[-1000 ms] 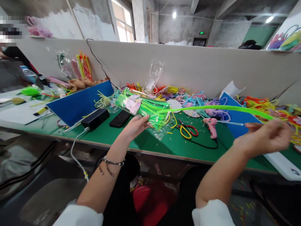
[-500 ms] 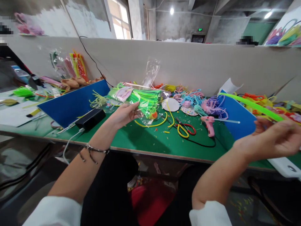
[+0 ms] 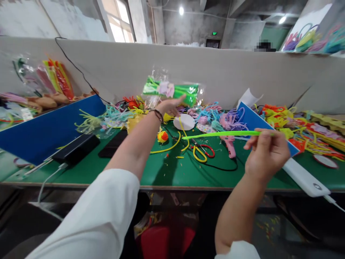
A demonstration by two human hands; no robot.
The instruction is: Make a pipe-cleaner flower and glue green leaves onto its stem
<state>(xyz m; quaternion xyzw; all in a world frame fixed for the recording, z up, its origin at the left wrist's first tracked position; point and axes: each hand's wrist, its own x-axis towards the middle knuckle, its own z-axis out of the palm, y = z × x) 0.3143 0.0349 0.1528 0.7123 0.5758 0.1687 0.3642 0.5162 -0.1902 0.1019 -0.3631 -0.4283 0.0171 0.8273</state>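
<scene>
In the head view, the right hand (image 3: 269, 149) pinches a lime-green stem (image 3: 223, 134), pointing left above the table (image 3: 194, 176). The left hand (image 3: 171, 106) is at the far bag of green stems (image 3: 172, 90); its grip cannot be told.

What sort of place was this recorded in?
Probably a craft workshop: a pink glue gun and a pair of scissors lie near bundles of colourful fuzzy stems.

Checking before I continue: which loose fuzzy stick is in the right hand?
The bright green stick, held out in the right hand; the loose yellow sticks lie on the table.
</scene>
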